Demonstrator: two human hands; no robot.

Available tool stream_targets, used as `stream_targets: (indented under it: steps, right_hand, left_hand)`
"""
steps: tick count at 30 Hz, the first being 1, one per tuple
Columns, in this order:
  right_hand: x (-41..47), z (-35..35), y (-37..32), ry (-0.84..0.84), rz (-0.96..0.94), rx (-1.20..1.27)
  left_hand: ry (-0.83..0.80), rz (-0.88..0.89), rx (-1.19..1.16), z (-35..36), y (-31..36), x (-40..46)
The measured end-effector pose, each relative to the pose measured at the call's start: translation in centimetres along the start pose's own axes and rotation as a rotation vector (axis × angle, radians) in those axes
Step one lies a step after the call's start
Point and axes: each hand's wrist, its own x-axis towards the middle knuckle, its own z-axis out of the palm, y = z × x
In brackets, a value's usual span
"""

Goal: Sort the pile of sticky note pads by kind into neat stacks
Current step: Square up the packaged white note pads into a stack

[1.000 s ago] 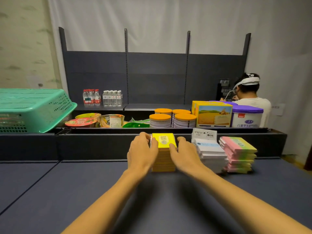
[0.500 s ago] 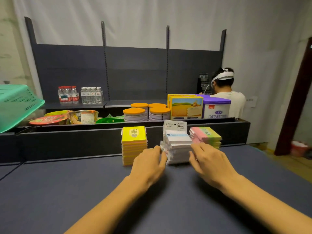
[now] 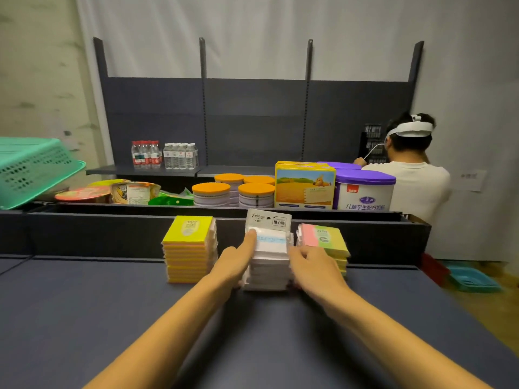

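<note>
Dark blue table (image 3: 84,318), far edge: three sorted stacks. Both hands have moved off the yellow stack (image 3: 189,251) to the white stack (image 3: 268,262); left hand (image 3: 234,262) and right hand (image 3: 314,269) press its sides, fingers straight, squaring. Pink-green stack (image 3: 327,242) likely next.

Yellow stack (image 3: 188,249) at 9 o'clock, white stack (image 3: 269,265) ctr, pink/green stack (image 3: 325,240) at 3; desk (image 3: 84,318) dk blue-grey; basket (image 3: 31,169) teal.

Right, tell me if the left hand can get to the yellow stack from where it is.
Probably yes: the left hand rests on the white stack, and only bare table separates it from the yellow stack.
</note>
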Motion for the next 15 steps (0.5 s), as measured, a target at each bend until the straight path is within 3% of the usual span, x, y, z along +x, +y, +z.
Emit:
stream_targets:
  steps: [7, 15]
  right_hand:
    - [1.5, 1.4, -0.9, -0.121, 0.155, 0.228]
    - [2.6, 2.1, -1.4, -0.187, 0.241, 0.205]
  left_hand:
    - [0.062, -0.007, 0.017, 0.9, 0.1, 0.5]
    - [-0.018, -0.066, -0.1, -0.2, 1.0, -0.3]
